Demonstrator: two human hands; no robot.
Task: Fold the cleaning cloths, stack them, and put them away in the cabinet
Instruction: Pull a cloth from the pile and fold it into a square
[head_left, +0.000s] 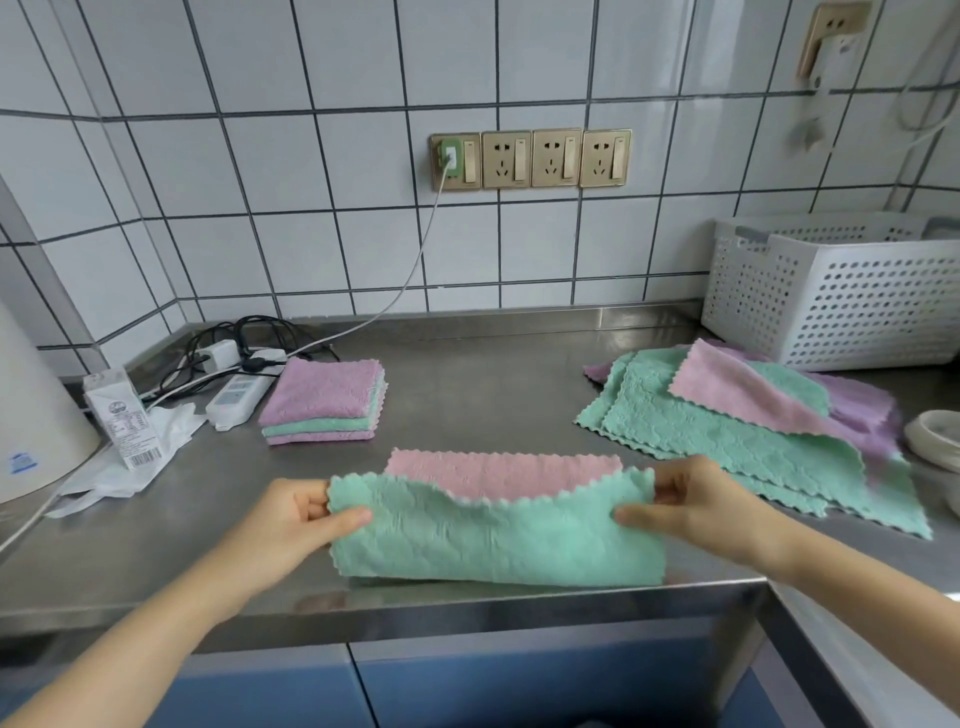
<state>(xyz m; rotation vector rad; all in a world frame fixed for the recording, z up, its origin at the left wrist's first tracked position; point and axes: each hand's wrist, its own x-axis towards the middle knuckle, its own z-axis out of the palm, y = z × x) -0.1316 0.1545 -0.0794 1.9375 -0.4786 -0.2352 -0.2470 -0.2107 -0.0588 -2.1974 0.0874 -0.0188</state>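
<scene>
A green cloth with a pink underside (493, 530) lies near the front edge of the steel counter (478, 384), its near half folded over so the pink strip shows behind. My left hand (301, 519) pinches its upper left corner and my right hand (691, 506) pinches its upper right corner. A stack of three folded cloths (324, 402), purple on top, sits at the back left. A loose pile of unfolded green, pink and purple cloths (748, 415) is spread at the right.
A white perforated basket (841, 296) stands at the back right. A power strip with cables (239, 387), a small carton (122, 415) and a plastic bag (130, 467) lie at left. Blue cabinet doors (519, 686) are below the counter. A white bowl (935, 434) sits at the right edge.
</scene>
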